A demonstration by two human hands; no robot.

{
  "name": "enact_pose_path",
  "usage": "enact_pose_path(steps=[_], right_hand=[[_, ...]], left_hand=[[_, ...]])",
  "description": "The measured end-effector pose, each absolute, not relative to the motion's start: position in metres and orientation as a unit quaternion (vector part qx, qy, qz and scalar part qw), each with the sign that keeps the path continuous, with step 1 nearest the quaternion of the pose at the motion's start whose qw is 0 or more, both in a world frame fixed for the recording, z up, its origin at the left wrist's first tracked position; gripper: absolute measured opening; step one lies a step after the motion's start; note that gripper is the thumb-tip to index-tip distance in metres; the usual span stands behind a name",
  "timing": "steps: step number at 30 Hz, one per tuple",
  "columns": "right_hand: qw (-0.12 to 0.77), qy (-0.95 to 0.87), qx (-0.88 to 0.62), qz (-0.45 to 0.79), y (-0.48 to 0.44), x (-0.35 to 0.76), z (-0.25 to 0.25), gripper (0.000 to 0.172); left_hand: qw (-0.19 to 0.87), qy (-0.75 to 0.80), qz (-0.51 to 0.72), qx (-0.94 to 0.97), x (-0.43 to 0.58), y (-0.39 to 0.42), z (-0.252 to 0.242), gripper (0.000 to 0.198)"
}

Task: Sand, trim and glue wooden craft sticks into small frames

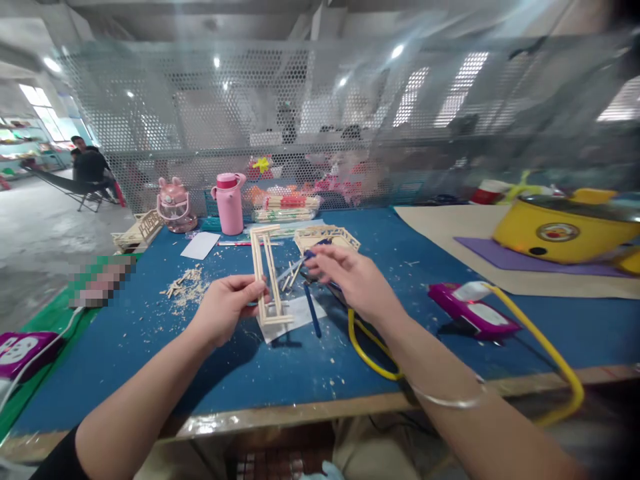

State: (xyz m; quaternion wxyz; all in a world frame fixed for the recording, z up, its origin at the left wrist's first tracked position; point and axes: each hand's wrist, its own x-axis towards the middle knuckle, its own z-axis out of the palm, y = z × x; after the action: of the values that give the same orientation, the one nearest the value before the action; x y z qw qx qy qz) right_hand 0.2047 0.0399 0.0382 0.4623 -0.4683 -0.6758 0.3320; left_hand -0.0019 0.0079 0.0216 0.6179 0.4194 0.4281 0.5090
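My left hand [227, 308] is closed around the side of an upright rectangular frame of thin wooden sticks [257, 260], raised over the table. To the right of it, my right hand [357, 280] pinches a slim blue-handled tool with a thin pale blade [289, 269], whose exact kind I cannot make out. The blade points at the inner side of the frame. Below lie a sheet of white paper [305, 321], a dark blue stick-like tool [313, 310] and a few short sticks. Another stick-built wooden piece [345, 235] sits behind my right hand, partly covered.
Wood scraps [187, 290] lie to the left. A pink bottle [230, 207], a clear jug [177, 212] and bundled sticks [287, 208] stand behind. On the right are a purple power strip [475, 313], a yellow cord [373, 360] and a yellow pot [565, 230]. A person sits far left.
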Motion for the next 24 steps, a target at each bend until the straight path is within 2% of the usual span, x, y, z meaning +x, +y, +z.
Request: enact_pose_path(steps=[3, 5, 7, 12, 18, 24], right_hand=[[0.331, -0.762, -0.556, 0.02, 0.029, 0.241, 0.013, 0.037], [0.234, -0.773, -0.587, -0.053, 0.024, 0.259, -0.01, 0.041], [0.179, -0.79, -0.583, -0.062, 0.022, 0.27, -0.028, 0.033], [0.164, -0.808, -0.56, -0.079, 0.036, 0.283, -0.032, 0.041], [0.132, -0.808, -0.573, -0.023, 0.06, 0.313, -0.019, 0.041], [0.172, -0.788, -0.587, -0.072, 0.077, 0.294, -0.005, 0.036]], left_hand=[[0.638, 0.414, 0.523, 0.384, -0.007, 0.009, 0.026, 0.034], [0.641, 0.41, 0.53, 0.374, -0.008, 0.009, 0.028, 0.034], [0.64, 0.411, 0.533, 0.37, -0.008, 0.008, 0.028, 0.036], [0.63, 0.421, 0.535, 0.373, -0.009, 0.011, 0.026, 0.037], [0.614, 0.427, 0.541, 0.385, -0.01, 0.015, 0.027, 0.036], [0.59, 0.429, 0.546, 0.413, -0.012, 0.016, 0.03, 0.027]])
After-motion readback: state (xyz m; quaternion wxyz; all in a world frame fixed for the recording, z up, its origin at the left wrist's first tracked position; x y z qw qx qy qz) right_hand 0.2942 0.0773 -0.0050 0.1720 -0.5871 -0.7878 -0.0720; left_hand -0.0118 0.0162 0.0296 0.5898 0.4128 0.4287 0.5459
